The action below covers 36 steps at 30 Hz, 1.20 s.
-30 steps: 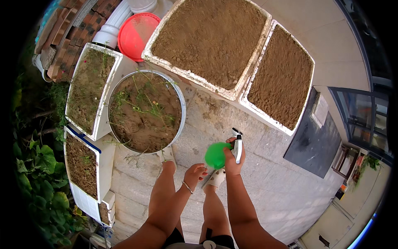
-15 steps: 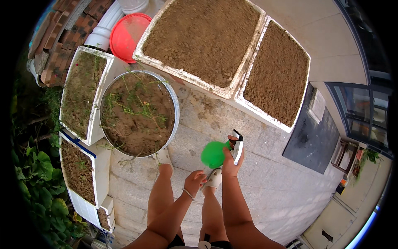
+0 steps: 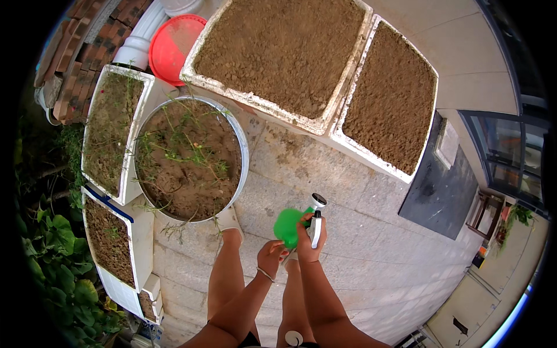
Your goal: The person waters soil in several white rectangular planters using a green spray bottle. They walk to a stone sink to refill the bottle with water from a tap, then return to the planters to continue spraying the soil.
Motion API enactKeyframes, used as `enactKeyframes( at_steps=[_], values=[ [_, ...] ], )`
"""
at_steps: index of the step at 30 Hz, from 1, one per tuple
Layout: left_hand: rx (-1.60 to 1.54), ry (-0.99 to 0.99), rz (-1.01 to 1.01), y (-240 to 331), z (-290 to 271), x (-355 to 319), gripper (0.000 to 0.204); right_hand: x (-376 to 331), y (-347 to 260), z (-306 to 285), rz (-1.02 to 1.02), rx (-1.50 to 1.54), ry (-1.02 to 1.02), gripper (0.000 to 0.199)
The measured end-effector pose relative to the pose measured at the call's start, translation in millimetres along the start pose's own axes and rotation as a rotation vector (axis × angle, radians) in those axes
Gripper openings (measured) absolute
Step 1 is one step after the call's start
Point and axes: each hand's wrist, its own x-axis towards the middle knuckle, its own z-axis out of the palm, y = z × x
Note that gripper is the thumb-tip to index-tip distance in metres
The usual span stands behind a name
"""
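My right hand (image 3: pixel 309 236) grips the neck and white trigger head of a green spray bottle (image 3: pixel 288 225), held at about knee height over the paved ground. My left hand (image 3: pixel 270 256) sits just below and left of the bottle, its fingers touching the green base. A thin bracelet circles that wrist. The white nozzle (image 3: pixel 318 202) points up and away from me, toward the big soil boxes. My bare legs and one white shoe (image 3: pixel 228 218) show under the hands.
A round metal basin (image 3: pixel 239 145) of soil with sparse weeds stands just ahead on the left. Two large white foam boxes (image 3: pixel 325 124) of bare soil lie beyond. Narrow white planters (image 3: pixel 130 191), a red lid (image 3: pixel 168 52), stacked bricks and leafy plants line the left.
The view has shifted closer to the basin and boxes. My left hand has risen from below the bottle and now touches its base; the right hand still holds the bottle.
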Motion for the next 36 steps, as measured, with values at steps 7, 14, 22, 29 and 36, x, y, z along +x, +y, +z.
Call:
enactKeyframes(
  at_steps=[7, 14, 22, 29, 36],
  values=[
    [-0.070, 0.091, 0.038, -13, -6, 6, 0.013, -16, 24, -5, -0.004, 0.002, 0.015, 0.031],
    [-0.062, 0.113, 0.049, -16, 0, 7, 0.015, -8, 7, -4, -0.019, 0.149, 0.171, 0.029],
    [-0.055, 0.112, 0.045, -22, 1, 10, 0.018, 11, 5, -6, -0.018, 0.161, 0.216, 0.030],
    [-0.054, 0.126, 0.051, -17, 5, 9, 0.018, 2, 26, -14, 0.034, 0.053, 0.115, 0.036],
    [-0.126, 0.150, 0.040, -27, -4, 15, 0.011, -26, 47, -11, 0.110, 0.079, 0.027, 0.036]
  ],
)
